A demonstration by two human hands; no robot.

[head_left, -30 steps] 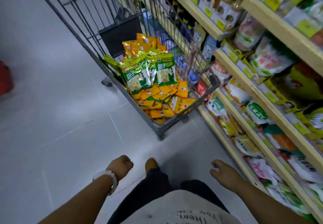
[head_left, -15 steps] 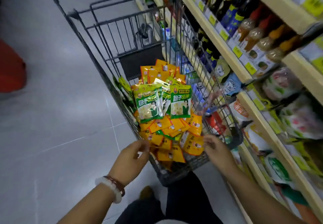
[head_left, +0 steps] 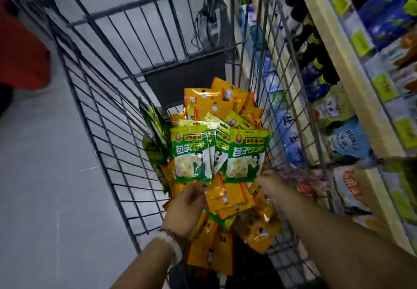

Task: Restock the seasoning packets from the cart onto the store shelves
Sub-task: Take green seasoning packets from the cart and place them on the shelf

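Two hands reach into the wire cart (head_left: 94, 117) from six o'clock. The left hand (head_left: 184, 209), with a pale bracelet (head_left: 172, 243) at its wrist, lies over the heap of orange packets (head_left: 228, 196), its fingers curled down toward the bottom edge of a green packet (head_left: 191, 155); whether it actually pinches anything is blurred, so I cannot tell. The right hand (head_left: 272, 186), at about three o'clock from the left one, also sits in the heap just under a second green packet (head_left: 246, 155), and its fingers are hidden by blur, so its grip cannot be told either.

The seasoning packets fill the near right part of the cart: green ones propped upright in the middle, orange ones lying flat below them and standing behind them at twelve o'clock. More green packets lean against the cart's left wall at ten o'clock.

At three o'clock, just beside the cart, run the store shelves (head_left: 352, 81), stocked with dark bottles and assorted bags. The grey floor (head_left: 40, 176) spreads at nine o'clock, with a red object (head_left: 20, 54) at its far edge.
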